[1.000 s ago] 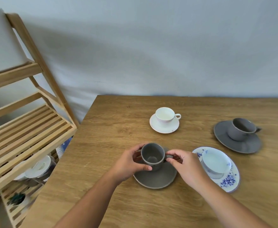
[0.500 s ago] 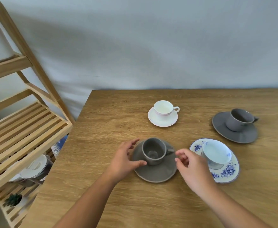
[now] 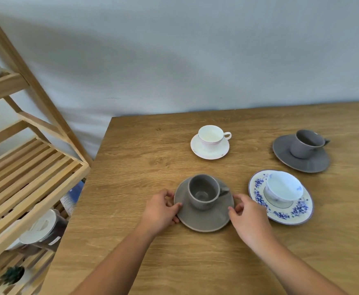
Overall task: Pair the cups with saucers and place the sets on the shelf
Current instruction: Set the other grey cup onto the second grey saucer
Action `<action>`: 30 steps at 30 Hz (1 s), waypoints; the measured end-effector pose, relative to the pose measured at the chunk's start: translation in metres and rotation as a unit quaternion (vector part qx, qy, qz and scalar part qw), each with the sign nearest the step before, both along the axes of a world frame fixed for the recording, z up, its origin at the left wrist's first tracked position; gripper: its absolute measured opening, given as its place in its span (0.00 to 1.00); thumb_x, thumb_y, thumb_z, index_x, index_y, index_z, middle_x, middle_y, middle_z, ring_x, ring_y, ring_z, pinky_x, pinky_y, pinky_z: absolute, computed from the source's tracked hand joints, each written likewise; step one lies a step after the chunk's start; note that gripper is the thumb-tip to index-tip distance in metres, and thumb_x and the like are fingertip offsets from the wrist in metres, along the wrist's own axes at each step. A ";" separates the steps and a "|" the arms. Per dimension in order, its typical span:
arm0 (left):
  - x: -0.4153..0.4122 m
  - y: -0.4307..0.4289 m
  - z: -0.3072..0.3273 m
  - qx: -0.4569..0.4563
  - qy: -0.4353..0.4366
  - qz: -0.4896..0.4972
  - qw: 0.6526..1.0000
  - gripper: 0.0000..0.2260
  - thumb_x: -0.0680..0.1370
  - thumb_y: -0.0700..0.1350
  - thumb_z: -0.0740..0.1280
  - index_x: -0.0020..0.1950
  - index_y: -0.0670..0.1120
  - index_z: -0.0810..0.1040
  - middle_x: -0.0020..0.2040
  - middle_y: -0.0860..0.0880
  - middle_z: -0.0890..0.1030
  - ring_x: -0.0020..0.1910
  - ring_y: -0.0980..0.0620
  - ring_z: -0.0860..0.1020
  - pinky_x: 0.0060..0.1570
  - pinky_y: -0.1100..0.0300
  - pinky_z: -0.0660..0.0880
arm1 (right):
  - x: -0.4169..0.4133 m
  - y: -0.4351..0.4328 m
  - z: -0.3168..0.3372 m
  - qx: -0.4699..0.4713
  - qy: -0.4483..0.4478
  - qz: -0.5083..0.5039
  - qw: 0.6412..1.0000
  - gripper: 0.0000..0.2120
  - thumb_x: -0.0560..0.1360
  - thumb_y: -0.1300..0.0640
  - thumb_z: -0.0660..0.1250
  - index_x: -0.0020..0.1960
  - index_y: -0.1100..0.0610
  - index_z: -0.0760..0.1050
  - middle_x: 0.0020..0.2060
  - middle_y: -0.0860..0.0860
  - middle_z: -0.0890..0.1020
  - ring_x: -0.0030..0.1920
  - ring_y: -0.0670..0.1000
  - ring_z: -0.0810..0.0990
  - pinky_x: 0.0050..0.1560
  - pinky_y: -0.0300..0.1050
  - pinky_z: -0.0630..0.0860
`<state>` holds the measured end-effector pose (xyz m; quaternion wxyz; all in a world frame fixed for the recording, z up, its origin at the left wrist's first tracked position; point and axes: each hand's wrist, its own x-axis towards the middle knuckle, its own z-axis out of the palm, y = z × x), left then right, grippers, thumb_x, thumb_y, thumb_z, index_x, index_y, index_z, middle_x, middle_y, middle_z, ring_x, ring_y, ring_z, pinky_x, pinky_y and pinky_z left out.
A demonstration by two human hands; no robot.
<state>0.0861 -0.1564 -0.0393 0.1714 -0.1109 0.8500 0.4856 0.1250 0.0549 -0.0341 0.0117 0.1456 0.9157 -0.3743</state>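
Nearest on the wooden bench (image 3: 131, 167), the left hand (image 3: 160, 210) and right hand (image 3: 248, 216) pinch opposite rims of the grey saucer (image 3: 204, 220), on which the grey cup (image 3: 204, 191) stands upright with its handle pointing right. Just right of the right hand sits the blue-flowered saucer (image 3: 280, 213) holding a white-and-blue cup (image 3: 283, 188); farther back are a white cup (image 3: 211, 137) on a white saucer (image 3: 199, 151) and a second grey cup (image 3: 307, 143) on its grey saucer (image 3: 310, 165). The slatted wooden shelf (image 3: 31, 173) stands left of the bench, its lower tiers holding jars whose labels cannot be read.
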 end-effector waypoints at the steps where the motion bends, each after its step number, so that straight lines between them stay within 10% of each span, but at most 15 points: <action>1: -0.001 -0.002 0.000 0.000 -0.001 -0.001 1.000 0.09 0.76 0.42 0.69 0.54 0.44 0.74 0.33 0.46 0.81 0.26 0.55 0.80 0.25 0.65 0.75 | 0.000 -0.002 0.000 -0.003 -0.003 -0.003 1.000 0.14 0.73 0.58 0.67 0.58 0.55 0.76 0.35 0.49 0.80 0.38 0.49 0.78 0.44 0.40 0.69; 10: -0.010 -0.007 0.008 0.006 -0.030 -0.024 0.999 0.13 0.73 0.52 0.71 0.48 0.48 0.72 0.35 0.48 0.82 0.29 0.54 0.80 0.27 0.63 0.78 | -0.015 -0.009 0.000 -0.052 -0.020 -0.032 0.998 0.10 0.74 0.57 0.65 0.54 0.56 0.78 0.38 0.52 0.82 0.39 0.56 0.83 0.48 0.56 0.80; 23: -0.007 -0.008 0.004 0.039 -0.019 0.006 0.999 0.10 0.73 0.44 0.73 0.49 0.45 0.74 0.31 0.48 0.80 0.29 0.53 0.79 0.30 0.61 0.79 | -0.022 -0.007 -0.002 -0.037 -0.050 -0.024 0.998 0.12 0.75 0.56 0.65 0.57 0.57 0.76 0.45 0.55 0.82 0.43 0.55 0.83 0.46 0.55 0.82; 30: -0.002 -0.010 -0.009 0.048 0.006 0.040 0.998 0.06 0.73 0.39 0.72 0.45 0.46 0.77 0.34 0.47 0.77 0.31 0.52 0.78 0.33 0.59 0.80 | -0.031 -0.005 0.003 -0.042 -0.100 0.014 0.994 0.09 0.76 0.55 0.64 0.55 0.56 0.73 0.41 0.53 0.83 0.27 0.50 0.83 0.32 0.42 0.78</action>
